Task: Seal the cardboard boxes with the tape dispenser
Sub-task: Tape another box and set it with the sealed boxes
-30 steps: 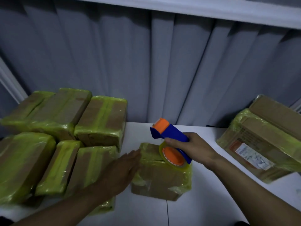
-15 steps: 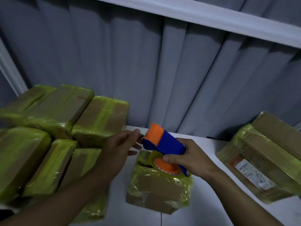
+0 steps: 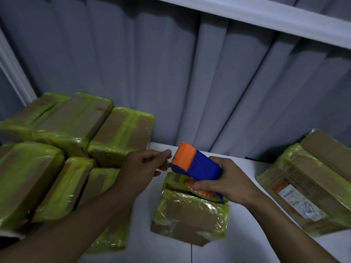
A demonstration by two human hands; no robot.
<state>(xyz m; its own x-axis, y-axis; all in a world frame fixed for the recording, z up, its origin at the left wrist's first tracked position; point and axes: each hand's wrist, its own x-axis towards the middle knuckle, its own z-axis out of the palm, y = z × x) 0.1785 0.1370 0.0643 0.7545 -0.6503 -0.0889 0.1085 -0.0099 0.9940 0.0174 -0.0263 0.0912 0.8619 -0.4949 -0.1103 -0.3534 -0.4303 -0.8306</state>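
Observation:
A small cardboard box [image 3: 190, 215] wrapped in yellow-green tape lies on the white table [image 3: 237, 243] in front of me. My right hand [image 3: 226, 183] grips a blue and orange tape dispenser [image 3: 197, 166] and holds it tilted just above the box's far end. The tape roll under it is partly hidden by my fingers. My left hand [image 3: 142, 168] is raised at the dispenser's orange front end, thumb and fingers pinched together there. Whether they hold the tape's end I cannot tell.
Several taped boxes [image 3: 57, 149] are piled at the left, reaching the table's back. Two larger taped boxes [image 3: 307, 183], one with a white label, sit at the right. Grey curtains [image 3: 171, 73] hang behind the table.
My left hand has lifted off the small box's left side and come up to the dispenser's orange front end. My right hand has raised and tilted the dispenser above the box.

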